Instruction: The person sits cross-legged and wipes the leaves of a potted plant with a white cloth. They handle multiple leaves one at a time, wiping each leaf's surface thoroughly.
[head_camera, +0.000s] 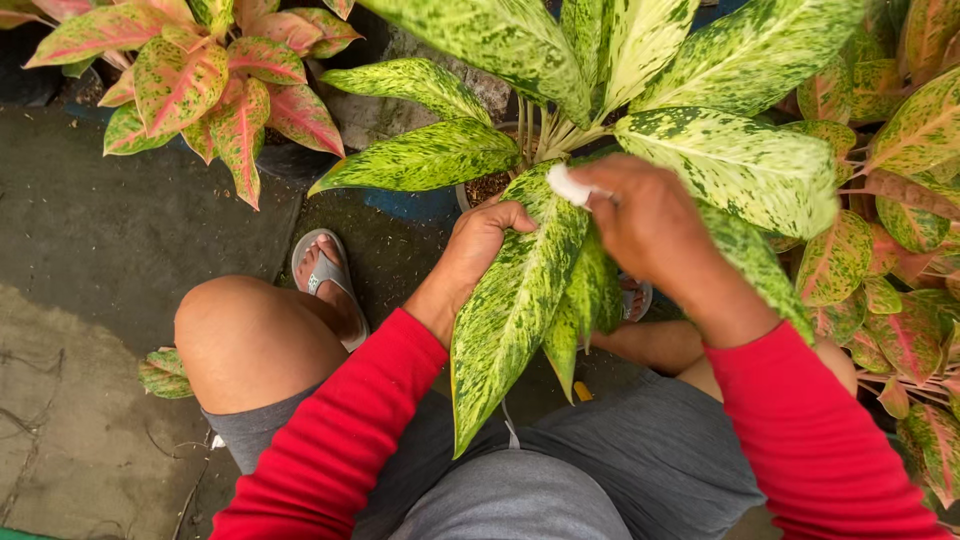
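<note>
Left hand (485, 235): we curl it loosely under the left edge of the long speckled leaf (515, 300), supporting it.
Leaf: between our hands, hanging near over our lap.
Right hand (650, 225): closed, pinching a white cloth (568, 185) against the leaf's far end.

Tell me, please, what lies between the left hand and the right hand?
In the head view, a long speckled green leaf lies between them. The left hand supports it from the side, and the right hand holds a small white cloth against it.
</note>
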